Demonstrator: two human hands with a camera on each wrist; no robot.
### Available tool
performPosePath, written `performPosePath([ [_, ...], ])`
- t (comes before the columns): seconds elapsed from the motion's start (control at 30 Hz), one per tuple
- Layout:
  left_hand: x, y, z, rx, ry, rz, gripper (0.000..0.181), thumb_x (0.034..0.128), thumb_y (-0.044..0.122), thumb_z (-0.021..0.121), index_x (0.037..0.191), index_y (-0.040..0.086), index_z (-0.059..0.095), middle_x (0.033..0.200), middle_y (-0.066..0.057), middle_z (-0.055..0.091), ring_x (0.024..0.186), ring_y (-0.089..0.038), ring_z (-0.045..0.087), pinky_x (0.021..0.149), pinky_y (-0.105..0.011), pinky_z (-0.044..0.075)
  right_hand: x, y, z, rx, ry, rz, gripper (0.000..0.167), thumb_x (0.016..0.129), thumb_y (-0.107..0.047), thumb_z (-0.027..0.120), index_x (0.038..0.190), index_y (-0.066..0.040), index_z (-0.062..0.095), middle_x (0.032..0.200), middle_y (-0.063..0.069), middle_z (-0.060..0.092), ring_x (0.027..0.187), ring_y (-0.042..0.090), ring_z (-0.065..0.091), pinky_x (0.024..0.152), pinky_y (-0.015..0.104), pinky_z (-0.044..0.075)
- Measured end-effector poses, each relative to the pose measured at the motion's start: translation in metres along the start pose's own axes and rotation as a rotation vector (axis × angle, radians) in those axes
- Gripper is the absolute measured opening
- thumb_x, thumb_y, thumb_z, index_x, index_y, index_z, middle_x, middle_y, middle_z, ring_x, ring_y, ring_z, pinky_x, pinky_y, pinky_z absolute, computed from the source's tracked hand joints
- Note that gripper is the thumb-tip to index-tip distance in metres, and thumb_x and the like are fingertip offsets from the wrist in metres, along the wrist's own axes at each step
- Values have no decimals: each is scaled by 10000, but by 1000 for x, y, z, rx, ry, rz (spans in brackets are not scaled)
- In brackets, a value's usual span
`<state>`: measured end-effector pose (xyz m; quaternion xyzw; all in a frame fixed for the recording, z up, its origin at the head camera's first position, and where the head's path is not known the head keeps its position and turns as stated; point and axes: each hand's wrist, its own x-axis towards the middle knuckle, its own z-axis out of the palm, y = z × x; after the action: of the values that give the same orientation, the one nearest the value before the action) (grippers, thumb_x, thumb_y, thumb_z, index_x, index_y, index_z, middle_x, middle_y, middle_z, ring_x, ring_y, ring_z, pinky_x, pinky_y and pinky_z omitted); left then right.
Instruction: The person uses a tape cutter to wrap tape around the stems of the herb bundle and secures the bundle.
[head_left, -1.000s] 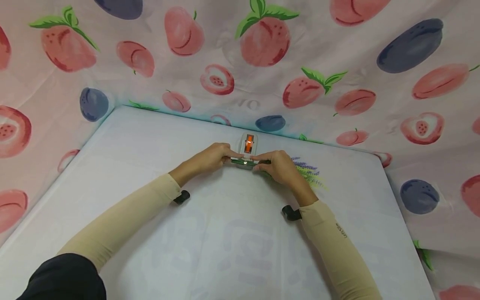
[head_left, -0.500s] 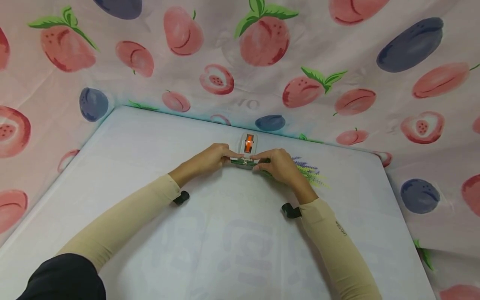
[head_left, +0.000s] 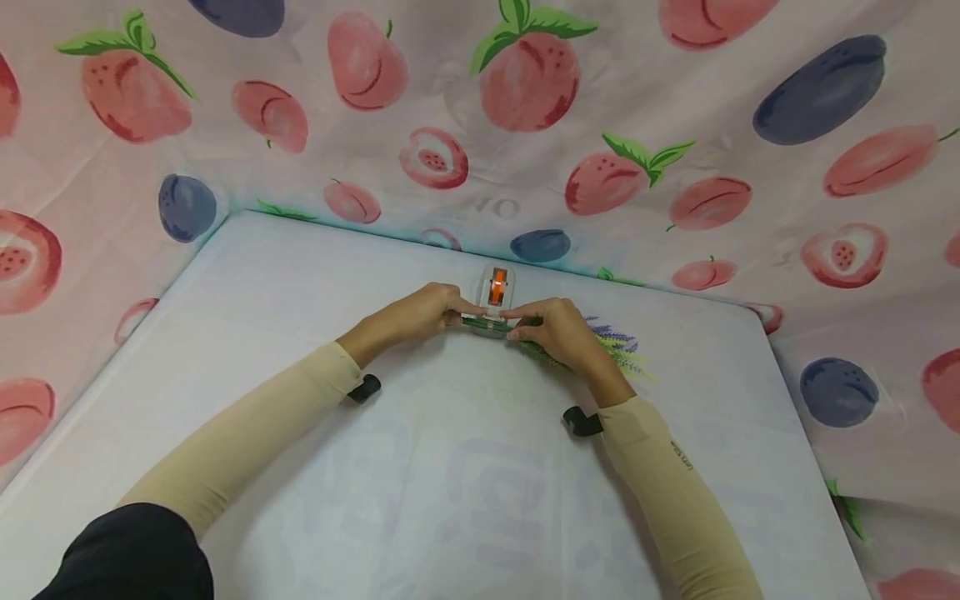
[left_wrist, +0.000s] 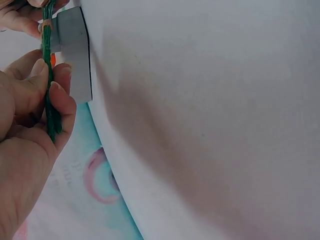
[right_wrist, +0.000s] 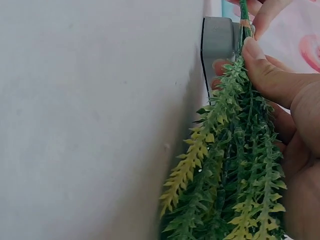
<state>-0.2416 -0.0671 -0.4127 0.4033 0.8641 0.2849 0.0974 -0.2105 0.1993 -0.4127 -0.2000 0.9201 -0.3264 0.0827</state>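
Observation:
A bunch of artificial lavender sprigs [head_left: 618,346] lies across the front of a grey tape dispenser [head_left: 485,283] with an orange roll core [head_left: 497,287]. My left hand [head_left: 429,312] pinches the bare green stems [left_wrist: 47,50] near their cut ends, between thumb and fingers. My right hand [head_left: 561,330] pinches the same stems closer to the leafy part [right_wrist: 232,130], its thumb on top. Between the hands, a narrow brownish band [right_wrist: 245,23] shows around the stems. Both index fingers reach toward the dispenser's front; whether they touch it or the tape cannot be told.
A white-covered table [head_left: 450,467] lies under the arms, bearing faint printed marks. Behind it and at both sides hangs a pink fruit-print cloth [head_left: 450,100]. The dispenser stands near the table's back edge. A black wrist camera [head_left: 582,423] sticks out below the right sleeve.
Both hands hold nearly the same places on the stems. The dispenser has not moved, and only tiny shifts of the arms show.

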Motion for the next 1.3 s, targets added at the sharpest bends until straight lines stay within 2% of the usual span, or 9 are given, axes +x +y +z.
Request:
performPosePath([
  [0.27,0,0,1,-9,-14,-6,419,974,-53,609,1343,134,671,825,-69,589,720,-143,427,658,-266,381,2,3,-1,39,-14,8,348,874,-221,805,1219,-242,764,1007,-5,778,912,119,710,804,384,575],
  [0.43,-2,0,1,-8,-12,-16,435,985,-40,603,1369,158,651,816,-64,568,708,-146,398,654,-266,366,3,1,-3,56,-30,28,322,879,-218,803,1200,-227,774,963,-11,778,826,127,690,717,348,546],
  [0.7,-2,-2,4,-42,1,-42,454,982,-26,620,1376,197,648,844,-62,592,740,-148,438,697,-285,403,5,-1,-7,75,-71,40,294,909,-206,773,1202,-215,771,959,-11,779,679,166,636,591,311,462],
  [0.97,0,-1,1,-57,-10,-43,441,981,-42,604,1357,181,661,823,-59,586,717,-147,418,677,-279,385,6,4,-7,133,-78,29,287,921,-171,758,1207,-194,768,1019,18,781,831,130,721,686,308,557],
  [1.17,1,2,-1,-66,-33,-61,413,991,-29,598,1350,164,662,846,-80,597,714,-149,412,662,-272,367,5,5,-3,155,-56,77,287,899,-227,784,1186,-241,777,1041,3,777,883,128,718,730,332,569],
  [1.3,0,1,0,-69,-25,-64,409,994,-23,598,1352,165,661,838,-78,588,712,-149,398,671,-278,366,5,4,-1,166,-54,105,292,898,-245,787,1190,-268,774,1047,-15,774,909,119,711,752,333,569],
])
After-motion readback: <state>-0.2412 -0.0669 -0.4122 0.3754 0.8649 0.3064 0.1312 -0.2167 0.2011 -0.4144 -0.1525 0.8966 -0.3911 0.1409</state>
